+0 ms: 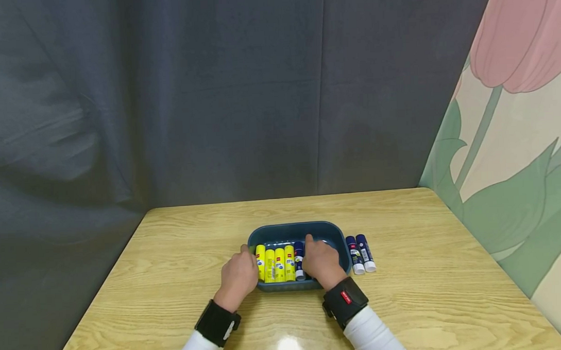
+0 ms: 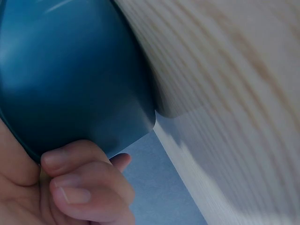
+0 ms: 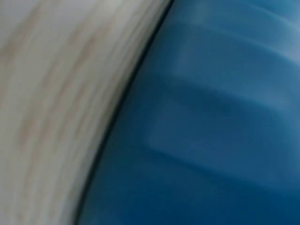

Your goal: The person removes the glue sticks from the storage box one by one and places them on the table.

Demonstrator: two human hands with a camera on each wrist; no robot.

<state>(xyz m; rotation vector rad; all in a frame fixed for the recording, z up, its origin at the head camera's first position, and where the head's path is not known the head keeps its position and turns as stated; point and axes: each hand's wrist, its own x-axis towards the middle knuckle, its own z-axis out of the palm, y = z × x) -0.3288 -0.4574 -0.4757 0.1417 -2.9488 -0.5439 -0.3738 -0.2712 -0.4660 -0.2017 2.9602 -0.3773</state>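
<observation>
A dark blue plastic bin (image 1: 291, 286) stands on the table. Several yellow glue sticks (image 1: 279, 265) lie side by side in its left half, and a navy glue stick (image 1: 299, 262) with a white end lies to their right. My left hand (image 1: 239, 274) grips the bin's left side; in the left wrist view its fingers (image 2: 75, 196) curl against the wall. Over the bin's right part, my right hand (image 1: 321, 258) reaches inside, close beside the navy stick. Its fingertips and anything under them are hidden. The right wrist view shows only the bin's blurred outer wall (image 3: 197, 140) and wood.
Two more navy glue sticks (image 1: 361, 254) with white ends lie on the table just right of the bin. The wooden table (image 1: 181, 261) reaches back to a dark grey curtain (image 1: 232, 120). A wall with a painted tulip (image 1: 512, 38) stands at the right.
</observation>
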